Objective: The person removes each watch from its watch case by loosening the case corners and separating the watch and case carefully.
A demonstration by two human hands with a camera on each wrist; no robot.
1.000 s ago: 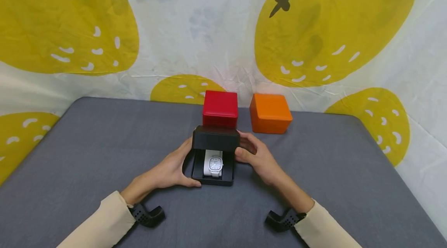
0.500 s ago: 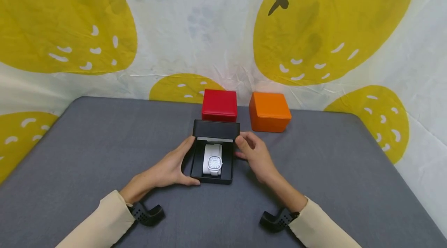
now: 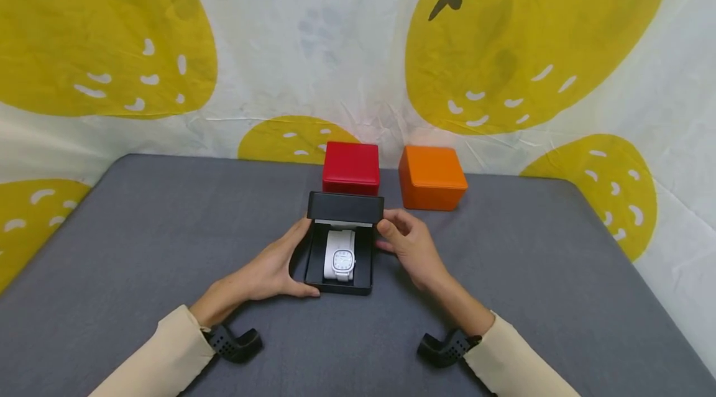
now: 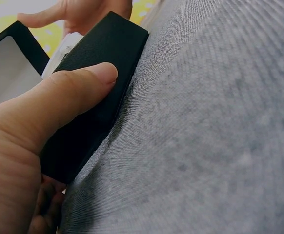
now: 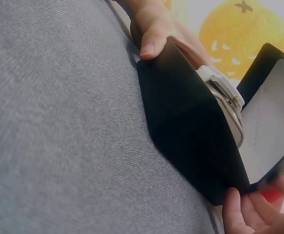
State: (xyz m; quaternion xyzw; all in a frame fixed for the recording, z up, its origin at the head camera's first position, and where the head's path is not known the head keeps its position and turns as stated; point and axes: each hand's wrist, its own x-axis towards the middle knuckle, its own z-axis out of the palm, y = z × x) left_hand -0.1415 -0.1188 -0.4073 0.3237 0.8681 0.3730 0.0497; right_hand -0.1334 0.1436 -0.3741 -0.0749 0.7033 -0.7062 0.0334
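A black watch box [image 3: 345, 206] stands on the grey cloth with its hinged lid raised, near the middle of the head view. Inside it a white wristwatch [image 3: 343, 260] sits round a pale cushion, dial facing up. My left hand [image 3: 271, 269] grips the box from the left, its thumb pressed on the front wall [image 4: 103, 53] in the left wrist view. At the right edge of the lid my right hand [image 3: 411, 249] pinches with thumb and fingers. The lid's pale lining [image 5: 271, 117] shows in the right wrist view, beside the watch.
Right behind the raised lid is a closed red box [image 3: 350, 164]. An orange box [image 3: 432, 178] stands to its right, farther back than my right hand. A grey cloth [image 3: 168, 217] covers the table, which ends at a white and yellow patterned curtain [image 3: 358, 43].
The lid has tilted farther back, uncovering more of the watch and some lining. My right hand has shifted slightly with it; my left hand has kept its hold on the box.
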